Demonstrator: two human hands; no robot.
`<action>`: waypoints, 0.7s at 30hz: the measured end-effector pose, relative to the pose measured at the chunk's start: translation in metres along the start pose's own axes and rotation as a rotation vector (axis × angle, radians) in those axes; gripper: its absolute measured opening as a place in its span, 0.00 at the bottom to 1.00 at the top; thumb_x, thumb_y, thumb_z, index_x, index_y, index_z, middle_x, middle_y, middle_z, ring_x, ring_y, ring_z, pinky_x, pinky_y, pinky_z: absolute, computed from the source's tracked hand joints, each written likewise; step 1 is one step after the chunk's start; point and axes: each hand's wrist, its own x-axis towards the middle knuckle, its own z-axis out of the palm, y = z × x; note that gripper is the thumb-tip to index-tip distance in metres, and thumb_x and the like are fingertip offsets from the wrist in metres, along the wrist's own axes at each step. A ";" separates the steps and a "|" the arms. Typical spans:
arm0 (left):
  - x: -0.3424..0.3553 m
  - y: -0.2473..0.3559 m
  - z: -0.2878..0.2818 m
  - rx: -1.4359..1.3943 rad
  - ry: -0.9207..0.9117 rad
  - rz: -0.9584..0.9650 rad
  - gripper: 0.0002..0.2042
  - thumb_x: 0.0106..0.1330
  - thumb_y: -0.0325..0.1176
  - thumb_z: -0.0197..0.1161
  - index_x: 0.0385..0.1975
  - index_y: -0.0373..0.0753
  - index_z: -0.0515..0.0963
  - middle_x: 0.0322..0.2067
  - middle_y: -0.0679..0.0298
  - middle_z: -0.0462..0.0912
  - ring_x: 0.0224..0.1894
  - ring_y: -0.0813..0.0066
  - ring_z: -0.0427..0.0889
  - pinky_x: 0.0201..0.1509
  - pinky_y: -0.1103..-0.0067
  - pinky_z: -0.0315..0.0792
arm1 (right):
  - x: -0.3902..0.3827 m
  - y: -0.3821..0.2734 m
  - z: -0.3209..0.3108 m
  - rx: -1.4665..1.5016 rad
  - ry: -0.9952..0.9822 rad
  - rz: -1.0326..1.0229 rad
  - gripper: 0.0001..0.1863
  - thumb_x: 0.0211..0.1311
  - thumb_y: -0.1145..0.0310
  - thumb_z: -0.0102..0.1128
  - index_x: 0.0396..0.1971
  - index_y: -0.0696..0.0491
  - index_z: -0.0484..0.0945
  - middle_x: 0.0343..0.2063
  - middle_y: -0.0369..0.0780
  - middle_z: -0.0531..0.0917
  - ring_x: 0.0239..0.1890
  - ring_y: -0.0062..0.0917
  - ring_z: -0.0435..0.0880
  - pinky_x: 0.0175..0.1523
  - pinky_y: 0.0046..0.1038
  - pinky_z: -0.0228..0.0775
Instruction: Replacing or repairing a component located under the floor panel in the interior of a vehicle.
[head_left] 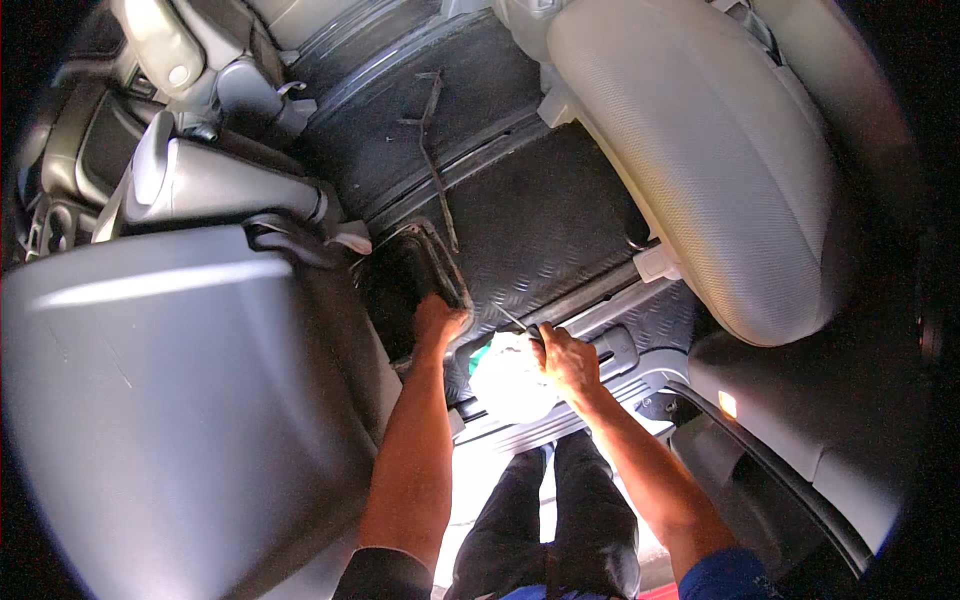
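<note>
**Both hands low at a vehicle floor, lower centre of frame**

Left hand [440, 320], centre: fingers appear curled round the near end of a black, rectangular piece with a raised, dusty rim [440, 262]. This piece sits left of centre, tilted; its underside is hidden. Right hand [568, 362], right of the left hand: fingers clenched on a thin, dark-handled tool with a slim metal shaft [512, 317], pointing up and left. Just below and left of the right hand lies a white, crumpled-looking bundle with a green patch [512, 385]; glare hides whether the fingers touch it.

Surroundings: black, textured floor covering [560, 210] at centre; crooked, dark, branching strip [440, 185] on it, upper centre, lying loose or a tear, cannot tell; pale grey, woven-fabric seat [690, 160], upper right; smooth grey seat back [170, 400], lower left.

Risks (judged): shaft could skid and score the covering or jab the left hand if pressure comes at a bad angle; rimmed piece could slip if its one-handed hold loosens; overexposure could mask a misplaced tip.

Writing: no brand, label or lettering legible.
</note>
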 end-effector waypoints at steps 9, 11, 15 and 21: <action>-0.021 0.004 -0.023 0.043 0.058 -0.052 0.23 0.51 0.44 0.77 0.40 0.30 0.85 0.46 0.41 0.85 0.49 0.42 0.85 0.53 0.59 0.80 | 0.031 0.031 0.014 -0.035 0.273 0.193 0.27 0.67 0.62 0.58 0.63 0.55 0.70 0.54 0.53 0.73 0.52 0.47 0.75 0.55 0.48 0.69; -0.028 -0.003 -0.038 0.095 0.067 -0.071 0.21 0.53 0.41 0.76 0.40 0.29 0.85 0.46 0.40 0.85 0.48 0.41 0.85 0.52 0.57 0.80 | 0.045 0.008 0.011 -0.207 0.487 0.080 0.28 0.67 0.62 0.58 0.65 0.55 0.69 0.57 0.53 0.72 0.54 0.47 0.73 0.56 0.47 0.66; -0.060 0.015 -0.066 0.085 0.108 -0.127 0.18 0.55 0.35 0.72 0.40 0.28 0.83 0.42 0.37 0.84 0.46 0.38 0.85 0.50 0.55 0.80 | 0.076 -0.040 0.070 0.563 0.221 0.024 0.26 0.70 0.55 0.62 0.58 0.57 0.74 0.50 0.50 0.80 0.44 0.42 0.84 0.52 0.42 0.76; -0.091 0.026 -0.045 -0.304 0.182 -0.098 0.19 0.61 0.36 0.67 0.48 0.32 0.78 0.46 0.43 0.83 0.49 0.43 0.84 0.49 0.54 0.77 | 0.136 -0.117 0.095 1.595 -0.467 0.365 0.32 0.70 0.51 0.63 0.60 0.64 0.72 0.49 0.42 0.84 0.47 0.27 0.81 0.48 0.32 0.75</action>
